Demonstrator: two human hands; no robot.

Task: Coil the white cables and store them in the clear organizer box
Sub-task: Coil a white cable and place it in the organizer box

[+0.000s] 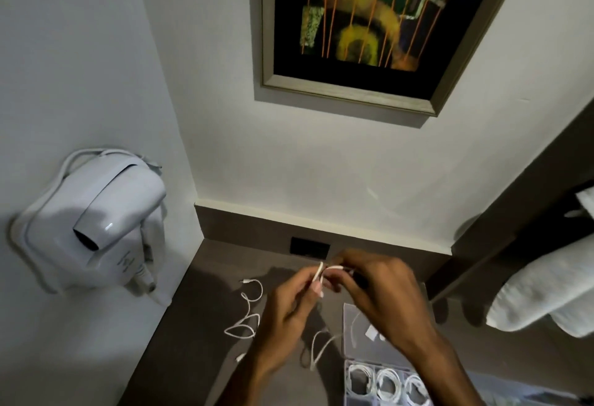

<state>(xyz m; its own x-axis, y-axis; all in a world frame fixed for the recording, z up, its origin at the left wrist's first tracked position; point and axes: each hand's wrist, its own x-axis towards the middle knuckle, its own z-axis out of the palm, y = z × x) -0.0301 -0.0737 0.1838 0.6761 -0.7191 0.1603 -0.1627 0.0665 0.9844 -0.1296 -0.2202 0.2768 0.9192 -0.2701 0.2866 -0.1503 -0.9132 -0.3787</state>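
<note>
Sitting at the near edge of the brown counter, the clear organizer box shows three compartments in a row, and each one has a coiled white cable inside. Its clear lid lies open just behind, partly under the right forearm. Above the counter the left hand and the right hand meet close together, and both pinch a white cable between the fingertips; this cable hangs down in a loop to the counter between the wrists. To the left of the hands another loose white cable lies in curls on the counter. Farther back, a white hair dryer is mounted on the left wall, rolled white towels rest at the right, and a framed painting hangs on the far wall.
</note>
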